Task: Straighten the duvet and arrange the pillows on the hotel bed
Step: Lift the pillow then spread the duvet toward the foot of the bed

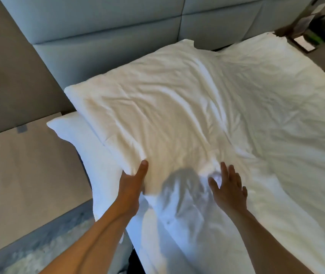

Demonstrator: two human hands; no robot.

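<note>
A large white pillow (147, 107) lies at the head of the bed, on top of a second white pillow (78, 135) that sticks out at its left. My left hand (133, 182) grips the top pillow's near left corner, thumb on top and fingers hidden under the fabric. My right hand (227, 186) lies flat with spread fingers on the pillow's near edge, where it meets the wrinkled white duvet (276, 155). The duvet covers the rest of the bed to the right and toward me.
A padded grey headboard (108, 36) runs behind the pillows. A beige bedside table (19, 165) stands at the left, with patterned carpet (39, 244) below it. A dark stand with objects (315, 26) sits past the bed's far right corner.
</note>
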